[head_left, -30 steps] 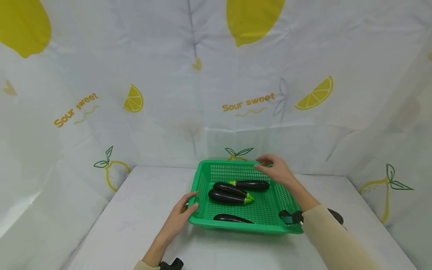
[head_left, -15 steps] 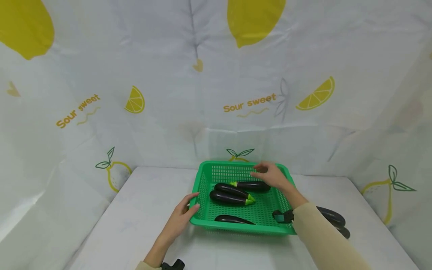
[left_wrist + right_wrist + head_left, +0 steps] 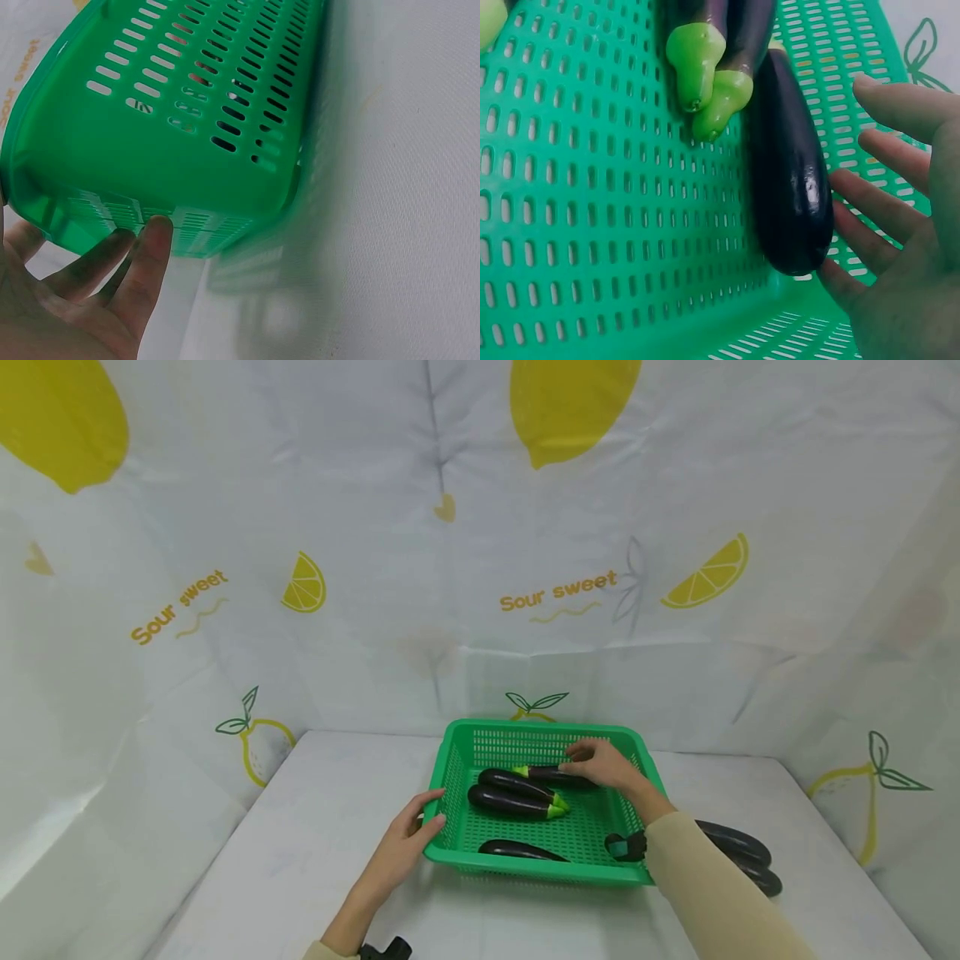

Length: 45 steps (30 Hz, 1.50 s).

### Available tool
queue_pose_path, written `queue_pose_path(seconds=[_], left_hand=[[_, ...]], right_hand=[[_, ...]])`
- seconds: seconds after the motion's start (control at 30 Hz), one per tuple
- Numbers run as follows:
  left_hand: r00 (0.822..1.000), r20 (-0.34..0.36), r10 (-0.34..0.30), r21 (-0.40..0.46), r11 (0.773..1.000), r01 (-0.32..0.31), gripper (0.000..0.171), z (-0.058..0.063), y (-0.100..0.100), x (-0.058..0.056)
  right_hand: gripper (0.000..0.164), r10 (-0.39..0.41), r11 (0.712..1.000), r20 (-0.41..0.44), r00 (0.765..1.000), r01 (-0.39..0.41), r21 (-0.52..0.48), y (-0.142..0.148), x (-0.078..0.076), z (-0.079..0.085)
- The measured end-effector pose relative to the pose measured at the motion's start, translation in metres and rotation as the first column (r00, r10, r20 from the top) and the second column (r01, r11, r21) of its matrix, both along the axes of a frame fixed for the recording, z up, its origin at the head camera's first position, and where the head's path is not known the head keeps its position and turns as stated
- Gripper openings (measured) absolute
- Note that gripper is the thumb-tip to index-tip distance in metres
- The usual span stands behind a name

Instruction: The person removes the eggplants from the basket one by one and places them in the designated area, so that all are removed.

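A green plastic basket point(image 3: 540, 870) with slotted walls holds several dark purple eggplants. My left hand point(image 3: 397, 843) holds its left rim, with thumb and index finger at the edge. In the left wrist view, other fingers point(image 3: 146, 274) lie against the outer wall. Over the back right of the basket, my right hand point(image 3: 603, 764) reaches down to the rearmost eggplant point(image 3: 791, 165). Its fingers are spread along one side of that eggplant, fingertips right at the skin. Two eggplants point(image 3: 513, 802) with green stem ends lie side by side just left of it.
Another eggplant point(image 3: 517, 849) lies by the front wall, partly hidden by the rim. Outside the basket, more eggplants point(image 3: 738, 843) lie on the white table point(image 3: 300, 827), partly behind the right sleeve. A lemon-printed white sheet point(image 3: 390, 568) hangs behind.
My right hand has moved down from above the back rim into the basket, to the rearmost eggplant. My left hand stays at the rim. Eggplants on the right show more from behind the sleeve.
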<state>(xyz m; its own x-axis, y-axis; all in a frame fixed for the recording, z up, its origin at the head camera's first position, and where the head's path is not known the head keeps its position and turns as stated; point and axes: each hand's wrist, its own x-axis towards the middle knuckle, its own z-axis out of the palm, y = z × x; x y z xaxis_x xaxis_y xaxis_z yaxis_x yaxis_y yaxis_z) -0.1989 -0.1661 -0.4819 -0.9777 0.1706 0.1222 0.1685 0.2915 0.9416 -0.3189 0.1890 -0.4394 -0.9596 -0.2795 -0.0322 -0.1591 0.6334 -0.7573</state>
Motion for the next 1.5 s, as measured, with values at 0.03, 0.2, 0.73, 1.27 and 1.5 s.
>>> queue_pose_path(seconds=[0.03, 0.2, 0.73, 1.27, 1.5], left_hand=[[1.000, 0.000, -0.002, 0.001, 1.000, 0.002, 0.049, 0.000, 0.000, 0.000], [1.000, 0.014, -0.007, 0.009, 1.000, 0.007, 0.049, -0.001, 0.000, 0.000], [1.000, 0.011, -0.007, 0.005, 1.000, 0.007, 0.049, 0.000, -0.001, 0.000], [1.000, -0.007, 0.001, 0.000, 1.000, -0.001, 0.049, 0.001, 0.000, 0.000], [1.000, -0.002, 0.008, 0.013, 1.000, -0.008, 0.049, 0.001, 0.000, 0.000]], right_hand=[[0.046, 0.003, 1.000, 0.005, 1.000, -0.003, 0.002, 0.000, 0.000, -0.001], [0.045, 0.032, 0.999, 0.035, 0.999, -0.033, 0.018, 0.001, -0.003, -0.006], [0.036, 0.093, 0.994, 0.005, 0.996, -0.093, 0.050, 0.001, -0.003, -0.012], [0.034, 0.077, 0.996, 0.019, 0.997, -0.078, 0.048, 0.001, -0.004, -0.007], [0.036, 0.060, 0.998, -0.001, 0.998, -0.060, 0.015, 0.003, -0.003, 0.005]])
